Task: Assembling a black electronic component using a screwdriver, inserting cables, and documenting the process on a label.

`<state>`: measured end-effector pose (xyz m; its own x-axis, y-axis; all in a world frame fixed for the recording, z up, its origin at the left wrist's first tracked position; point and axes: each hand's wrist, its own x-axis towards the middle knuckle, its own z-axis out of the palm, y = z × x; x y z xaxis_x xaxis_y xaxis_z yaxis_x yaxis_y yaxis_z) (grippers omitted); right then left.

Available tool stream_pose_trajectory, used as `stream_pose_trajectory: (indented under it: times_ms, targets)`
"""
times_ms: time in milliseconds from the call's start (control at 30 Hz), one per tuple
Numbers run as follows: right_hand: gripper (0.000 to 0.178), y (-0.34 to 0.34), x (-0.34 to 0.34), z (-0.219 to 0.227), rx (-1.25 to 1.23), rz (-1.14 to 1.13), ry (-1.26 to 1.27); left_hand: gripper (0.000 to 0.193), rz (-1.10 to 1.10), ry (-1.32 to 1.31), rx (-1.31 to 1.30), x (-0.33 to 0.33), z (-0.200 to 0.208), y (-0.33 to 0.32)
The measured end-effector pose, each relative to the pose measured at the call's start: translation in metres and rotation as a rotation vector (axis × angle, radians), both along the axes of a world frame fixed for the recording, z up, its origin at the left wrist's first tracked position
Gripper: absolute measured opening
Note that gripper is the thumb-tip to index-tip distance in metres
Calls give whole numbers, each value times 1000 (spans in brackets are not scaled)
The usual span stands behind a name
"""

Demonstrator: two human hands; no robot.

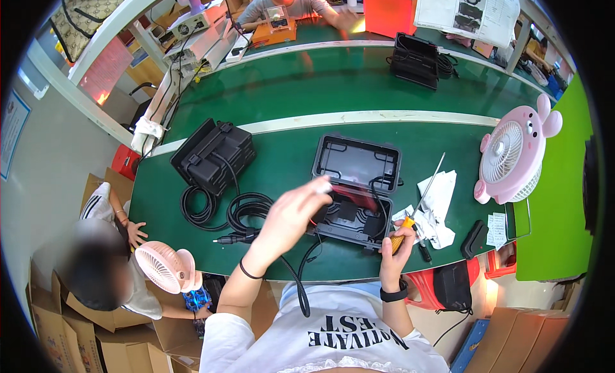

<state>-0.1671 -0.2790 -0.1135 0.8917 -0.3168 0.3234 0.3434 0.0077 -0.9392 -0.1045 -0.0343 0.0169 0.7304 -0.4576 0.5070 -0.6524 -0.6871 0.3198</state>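
Note:
An open black plastic case (359, 156) stands before me on the green table, its lid tipped back. My left hand (298, 209) is over the case's left side, fingers drawn together and smeared by motion. Something small and white shows at its fingertips, and a red blur lies beyond them. At the case's right front corner my right hand (392, 261) is closed around the yellow handle of a long screwdriver (428, 186), its shaft pointing away from me. A thick black cable (300, 286) hangs over the table's front edge below the case.
Another black case (214, 155) and coiled cables (246, 209) are at left. White papers (439, 209), a black piece (474, 239) and a large pink fan (509, 155) stand right. A small fan (168, 266) and a person (102, 264) are at left; someone sits across the table.

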Motion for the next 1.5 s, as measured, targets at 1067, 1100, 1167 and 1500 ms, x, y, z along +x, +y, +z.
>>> stream_pose_trajectory:
  times_ms: [1067,1100,1167,1500]
  targets:
    - [28,3,-4,8,47,-18,83,43,-280,296,180,-30,3,27]
    - [28,3,-2,8,49,-22,95,43,-289,278,190,-27,4,28]
    - [28,3,1,15,82,11,78,43,-297,261,165,-23,7,27]
    - [26,-1,1,1,-49,-3,15,16,-381,55,-37,-14,-11,22]
